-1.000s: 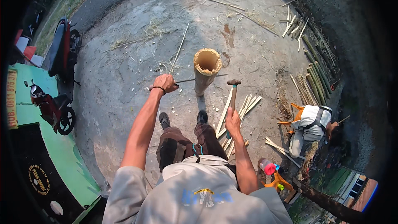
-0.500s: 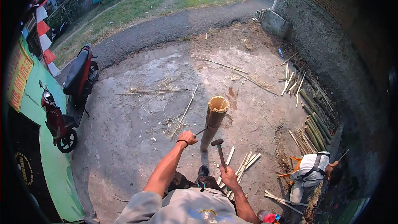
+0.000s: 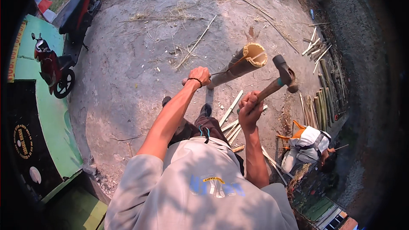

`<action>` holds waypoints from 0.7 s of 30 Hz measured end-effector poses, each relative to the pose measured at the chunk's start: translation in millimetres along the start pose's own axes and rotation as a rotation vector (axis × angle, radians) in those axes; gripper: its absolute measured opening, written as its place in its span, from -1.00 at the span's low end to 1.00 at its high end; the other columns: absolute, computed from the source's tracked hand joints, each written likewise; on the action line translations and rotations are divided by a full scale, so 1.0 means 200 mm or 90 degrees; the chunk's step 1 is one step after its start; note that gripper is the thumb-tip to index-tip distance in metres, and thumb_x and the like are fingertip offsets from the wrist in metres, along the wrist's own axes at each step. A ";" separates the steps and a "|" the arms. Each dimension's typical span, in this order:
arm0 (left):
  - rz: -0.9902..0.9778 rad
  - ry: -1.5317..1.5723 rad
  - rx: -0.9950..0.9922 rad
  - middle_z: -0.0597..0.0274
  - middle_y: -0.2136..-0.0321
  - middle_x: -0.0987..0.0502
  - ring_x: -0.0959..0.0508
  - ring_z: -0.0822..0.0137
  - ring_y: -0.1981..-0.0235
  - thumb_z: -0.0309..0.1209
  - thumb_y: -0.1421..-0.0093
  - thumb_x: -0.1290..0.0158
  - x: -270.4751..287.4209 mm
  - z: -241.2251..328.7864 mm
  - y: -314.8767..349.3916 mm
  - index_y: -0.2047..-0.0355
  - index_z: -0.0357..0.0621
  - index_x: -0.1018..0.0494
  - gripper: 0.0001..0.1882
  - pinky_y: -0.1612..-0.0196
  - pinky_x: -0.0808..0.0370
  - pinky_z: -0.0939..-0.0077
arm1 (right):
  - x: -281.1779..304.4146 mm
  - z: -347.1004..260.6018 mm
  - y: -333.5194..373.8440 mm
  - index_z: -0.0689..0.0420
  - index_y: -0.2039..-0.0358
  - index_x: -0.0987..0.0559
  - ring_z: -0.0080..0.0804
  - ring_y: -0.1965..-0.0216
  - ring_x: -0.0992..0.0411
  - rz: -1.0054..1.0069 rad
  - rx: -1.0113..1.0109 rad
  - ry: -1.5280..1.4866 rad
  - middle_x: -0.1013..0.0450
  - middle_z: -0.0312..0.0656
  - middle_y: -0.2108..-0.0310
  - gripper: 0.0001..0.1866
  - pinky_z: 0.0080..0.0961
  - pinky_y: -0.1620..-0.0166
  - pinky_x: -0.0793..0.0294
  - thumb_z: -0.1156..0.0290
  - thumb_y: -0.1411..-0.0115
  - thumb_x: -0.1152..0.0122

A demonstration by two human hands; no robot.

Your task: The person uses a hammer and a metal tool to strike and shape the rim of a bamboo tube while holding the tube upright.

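Observation:
In front of me a thick, hollow bamboo section (image 3: 235, 70) leans to the right, its ragged yellow open end tilted up. My left hand (image 3: 199, 76), with a beaded band at the wrist, is closed on a thin dark tool (image 3: 216, 73) that meets the bamboo's side. Whether it is a chisel or a knife I cannot make out. My right hand (image 3: 250, 110) grips the wooden handle of a hammer (image 3: 284, 71). The hammer head is raised to the right of the bamboo's open end, apart from it.
Split bamboo strips (image 3: 232, 110) lie on the concrete beside my feet. Bamboo poles (image 3: 326, 108) are piled at the right, near a crouching person (image 3: 307, 144). A red scooter (image 3: 53, 70) stands at the left by a green wall (image 3: 59, 127).
The hammer has risen up and to the right. The bamboo leans further right than before. My view has tipped down, and my left hand still holds the dark tool against the bamboo.

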State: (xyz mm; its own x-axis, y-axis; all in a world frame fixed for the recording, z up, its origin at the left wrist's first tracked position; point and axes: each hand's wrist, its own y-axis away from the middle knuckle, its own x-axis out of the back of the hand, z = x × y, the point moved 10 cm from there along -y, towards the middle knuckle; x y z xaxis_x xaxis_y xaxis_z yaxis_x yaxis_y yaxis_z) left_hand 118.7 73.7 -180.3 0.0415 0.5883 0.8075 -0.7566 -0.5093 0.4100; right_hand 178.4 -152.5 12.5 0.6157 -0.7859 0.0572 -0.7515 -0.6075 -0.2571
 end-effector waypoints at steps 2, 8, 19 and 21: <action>-0.018 0.025 0.020 -0.15 0.35 -0.65 -0.66 -0.14 0.26 -0.24 0.05 -0.23 -0.04 -0.01 0.03 0.34 -0.13 -0.67 -0.71 0.17 -0.60 0.06 | -0.06 0.39 0.20 0.23 0.24 -0.36 0.12 0.53 -0.48 -0.103 -0.238 0.379 -0.38 0.13 0.56 -0.64 -0.13 0.47 -0.37 0.14 -0.48 0.14; -0.032 0.052 0.039 -0.14 0.32 -0.65 -0.65 -0.17 0.23 -0.26 0.03 -0.25 -0.11 -0.03 0.12 0.35 -0.12 -0.66 -0.74 0.14 -0.60 0.05 | -0.03 0.69 0.43 0.07 0.36 -0.38 -0.68 0.68 -0.19 -0.189 -0.493 0.311 -0.22 -0.41 0.64 -0.55 -0.61 0.60 -0.20 -0.05 -0.46 0.12; -0.011 0.034 0.055 -0.18 0.37 -0.64 -0.65 -0.18 0.28 -0.23 0.02 -0.24 -0.10 -0.06 0.04 0.38 -0.20 -0.65 -0.71 0.20 -0.60 0.04 | -0.11 0.82 0.34 0.28 0.26 -0.45 -0.08 0.58 -0.36 -0.188 -0.354 0.378 -0.36 0.03 0.61 -0.46 -0.13 0.40 -0.35 -0.01 -0.48 0.20; 0.019 0.031 0.052 -0.19 0.38 -0.64 -0.65 -0.19 0.29 -0.22 0.02 -0.25 -0.07 -0.07 0.07 0.40 -0.22 -0.65 -0.70 0.21 -0.60 0.04 | -0.08 0.75 0.31 0.27 0.26 -0.46 -0.17 0.56 -0.35 -0.196 -0.346 0.397 -0.35 -0.04 0.62 -0.44 -0.17 0.38 -0.36 -0.04 -0.48 0.21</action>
State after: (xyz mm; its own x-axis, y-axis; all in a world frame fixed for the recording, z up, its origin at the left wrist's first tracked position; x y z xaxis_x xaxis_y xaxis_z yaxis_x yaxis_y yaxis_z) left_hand 98.6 67.6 -192.7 -0.0138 0.6014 0.7988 -0.7007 -0.5757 0.4213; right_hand 157.4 -161.3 -149.3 0.6873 -0.4015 0.6054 -0.6800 -0.6488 0.3416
